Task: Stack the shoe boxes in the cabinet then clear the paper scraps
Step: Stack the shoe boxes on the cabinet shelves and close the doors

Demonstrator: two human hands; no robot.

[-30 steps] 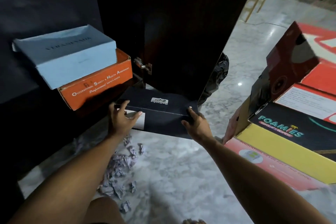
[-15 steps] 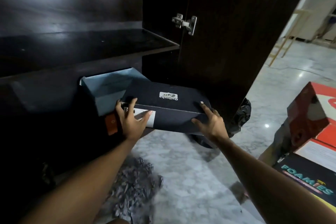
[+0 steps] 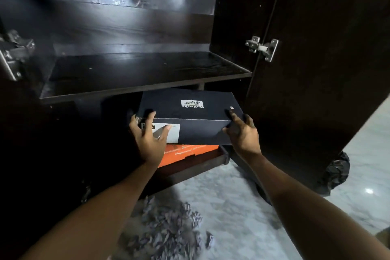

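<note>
A dark navy shoe box (image 3: 190, 112) with a white logo on its lid is held level at the mouth of the lower cabinet compartment, just under the bare shelf (image 3: 143, 69). My left hand (image 3: 150, 137) grips its near left corner over the white label. My right hand (image 3: 242, 131) grips its near right corner. Below it an orange shoe box (image 3: 187, 152) shows on the bottom shelf; the light blue box is hidden. Crumpled paper scraps (image 3: 168, 228) lie in a pile on the floor between my forearms.
The dark cabinet door (image 3: 316, 59) stands open on the right, with a metal hinge (image 3: 262, 47). A black plastic bag (image 3: 335, 171) sits behind the door on the marble floor (image 3: 242, 207). Another hinge (image 3: 12, 53) is at the far left.
Both hands have lifted the navy box from floor level up to the cabinet and pushed it in over the stacked boxes. My view has tilted up, so the coloured boxes at right are gone.
</note>
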